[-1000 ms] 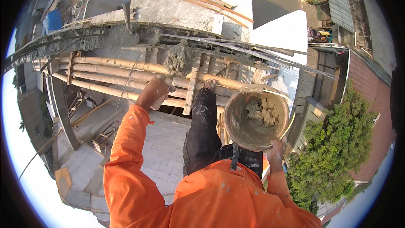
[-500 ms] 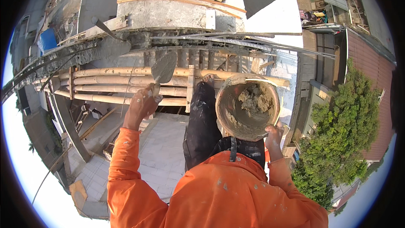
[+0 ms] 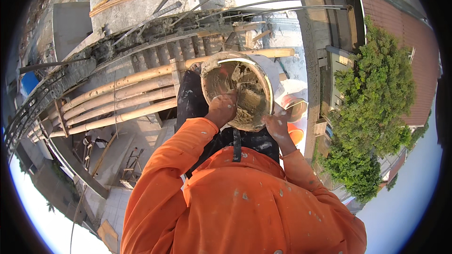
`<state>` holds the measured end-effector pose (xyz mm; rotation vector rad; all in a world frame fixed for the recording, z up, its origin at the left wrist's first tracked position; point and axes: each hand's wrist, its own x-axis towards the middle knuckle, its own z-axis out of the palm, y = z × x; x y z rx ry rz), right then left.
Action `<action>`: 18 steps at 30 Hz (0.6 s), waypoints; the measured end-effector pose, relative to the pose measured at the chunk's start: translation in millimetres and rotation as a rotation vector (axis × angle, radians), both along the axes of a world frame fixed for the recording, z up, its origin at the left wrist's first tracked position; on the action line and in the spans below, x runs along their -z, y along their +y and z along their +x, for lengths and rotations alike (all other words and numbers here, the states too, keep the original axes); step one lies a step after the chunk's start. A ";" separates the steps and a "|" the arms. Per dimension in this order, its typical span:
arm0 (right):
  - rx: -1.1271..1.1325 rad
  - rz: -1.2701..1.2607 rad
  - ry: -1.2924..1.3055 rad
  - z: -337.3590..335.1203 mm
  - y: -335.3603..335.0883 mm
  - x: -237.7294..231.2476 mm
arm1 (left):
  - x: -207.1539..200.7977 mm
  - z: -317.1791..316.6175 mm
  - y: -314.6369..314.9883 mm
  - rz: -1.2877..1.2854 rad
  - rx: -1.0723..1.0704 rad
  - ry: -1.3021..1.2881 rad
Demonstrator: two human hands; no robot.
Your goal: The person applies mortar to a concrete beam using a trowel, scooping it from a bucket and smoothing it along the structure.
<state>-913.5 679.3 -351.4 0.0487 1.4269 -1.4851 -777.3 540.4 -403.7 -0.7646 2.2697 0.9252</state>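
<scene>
A round mortar bucket (image 3: 213,83) is held in front of my body, its rim crusted with grey. Wet grey mortar (image 3: 246,74) lies inside. My right hand (image 3: 277,126) grips the bucket's near right rim. My left hand (image 3: 222,110) reaches over the near left rim, closed around the handle of a trowel. The handle is mostly hidden in the fist, and the trowel blade (image 3: 251,99) is down in the mortar, its edges hard to make out against it.
Bamboo poles (image 3: 120,83) run across the left over a drop to a lower floor. Beyond them is a rough concrete beam (image 3: 113,51) with steel bars (image 3: 282,8) sticking out. Smaller buckets (image 3: 295,108) stand at right, near a tree (image 3: 372,84).
My left hand has brought the trowel from over the bamboo poles rightward and down into the bucket. The view has shifted right, and small buckets now show beside the large one.
</scene>
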 end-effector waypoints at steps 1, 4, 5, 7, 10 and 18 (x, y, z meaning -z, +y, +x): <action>0.021 -0.038 -0.029 -2.0 18.4 18.1 | 8.2 6.2 8.7 0.096 0.028 -0.031; -0.072 0.006 0.105 -21.6 24.1 21.7 | -22.1 16.4 4.9 0.191 0.233 -0.122; 0.036 -0.035 0.053 -23.3 25.7 19.6 | -30.1 19.9 -2.1 0.147 0.175 -0.132; 0.225 -0.022 -0.118 -29.4 10.8 3.0 | -39.0 23.7 -13.1 0.063 0.047 -0.156; 0.151 -0.102 -0.023 -20.1 32.2 18.0 | -43.8 -11.8 -44.8 -0.085 -0.131 -0.127; -0.129 0.027 0.289 -33.1 33.4 22.5 | -21.6 3.7 12.8 0.119 -0.015 -0.325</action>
